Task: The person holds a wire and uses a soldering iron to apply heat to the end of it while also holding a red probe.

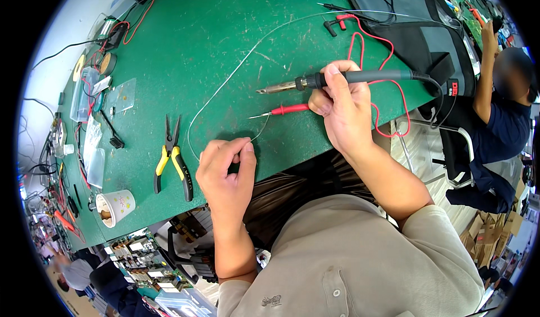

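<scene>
My right hand (347,112) grips a soldering iron (385,76) by its dark handle, the metal tip pointing left above the table. Just below the iron, a red test probe (289,109) has its needle pointing left; its rear end goes out of sight behind my right fingers. My left hand (226,173) pinches a thin silvery wire, which looks like solder wire (247,54). Its short end curls up near the probe needle, and the long part arcs away to the far right. Yellow-and-black needle-nose pliers (173,158) lie slightly open, left of my left hand.
The green table (169,53) carries a paper cup (115,207) at the near left and a plastic box (85,95) farther back. A dark tool bag (416,41) covers the far right, beside a red test lead (388,44). Another person (503,103) sits at the right.
</scene>
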{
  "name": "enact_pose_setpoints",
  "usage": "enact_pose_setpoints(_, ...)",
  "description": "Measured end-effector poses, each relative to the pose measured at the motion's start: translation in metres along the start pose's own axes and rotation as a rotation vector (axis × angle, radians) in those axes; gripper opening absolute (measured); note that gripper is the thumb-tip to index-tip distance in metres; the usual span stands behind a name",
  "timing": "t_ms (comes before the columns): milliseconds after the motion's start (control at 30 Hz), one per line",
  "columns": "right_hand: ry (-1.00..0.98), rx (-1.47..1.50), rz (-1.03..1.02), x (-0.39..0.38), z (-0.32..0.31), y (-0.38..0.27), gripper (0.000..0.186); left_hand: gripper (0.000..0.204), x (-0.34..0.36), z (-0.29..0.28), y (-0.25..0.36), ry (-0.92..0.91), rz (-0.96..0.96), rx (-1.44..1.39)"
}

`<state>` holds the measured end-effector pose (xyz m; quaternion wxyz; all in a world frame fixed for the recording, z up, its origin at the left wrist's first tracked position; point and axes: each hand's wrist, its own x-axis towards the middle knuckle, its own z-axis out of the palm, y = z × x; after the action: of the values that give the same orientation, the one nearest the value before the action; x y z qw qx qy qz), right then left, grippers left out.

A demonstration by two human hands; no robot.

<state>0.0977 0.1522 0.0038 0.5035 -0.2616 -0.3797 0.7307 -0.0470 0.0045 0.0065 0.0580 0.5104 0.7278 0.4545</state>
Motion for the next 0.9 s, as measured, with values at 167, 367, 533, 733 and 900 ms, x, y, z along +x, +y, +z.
enact_pose_setpoints(167,-0.003,-0.001,-0.012,-0.002,0.0,0.001,0.014,0.008,0.0,-0.001,-0.001,-0.001,-0.03,0.014)
enact_pose_setpoints(367,-0.01,-0.006,-0.012,-0.002,-0.002,0.001,0.015,0.008,0.004,-0.001,0.002,0.012,-0.067,-0.039)
enact_pose_setpoints(533,0.0,0.036,-0.002,-0.003,-0.002,0.0,0.015,0.007,0.003,-0.005,-0.002,0.009,-0.09,-0.116)
enact_pose_setpoints(733,0.014,0.072,0.0,-0.002,-0.003,0.0,0.015,0.004,0.013,-0.006,-0.005,0.009,-0.112,-0.135)
enact_pose_setpoints(900,0.008,0.024,0.009,-0.002,-0.002,0.0,0.016,0.009,0.021,-0.013,-0.007,-0.207,0.07,-0.038)
